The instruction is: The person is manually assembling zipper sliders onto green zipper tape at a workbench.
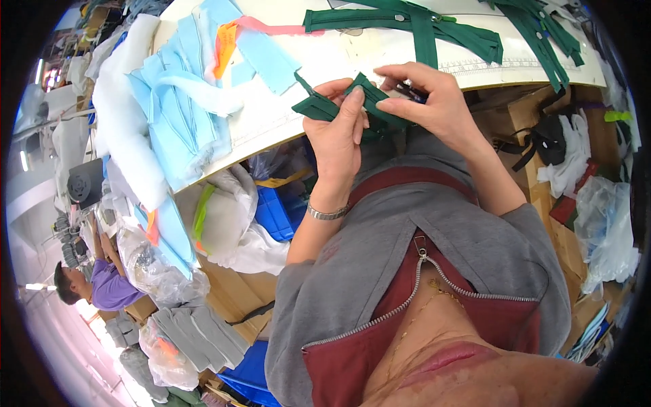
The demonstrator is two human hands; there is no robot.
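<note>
My left hand [337, 139] pinches a dark green zipper strip [317, 107] between thumb and fingers, in front of the table's near edge. The strip is folded, and its ends stick out on both sides of the fingers. My right hand [434, 102] is curled close by, its thumb at the strip's right part. A small dark tool [411, 92] shows under its fingers; it is mostly hidden, so I cannot make out its kind. More green zippers [424, 37] lie crossed on the table beyond my hands, some with metal pulls.
The white table [271, 122] has a ruler scale along its near edge. Light blue fabric pieces [180, 102], white padding [129, 95] and an orange strip [225, 47] lie at left. Below are a blue bin [272, 214] and cardboard boxes [234, 295]. A person in purple [115, 285] works far left.
</note>
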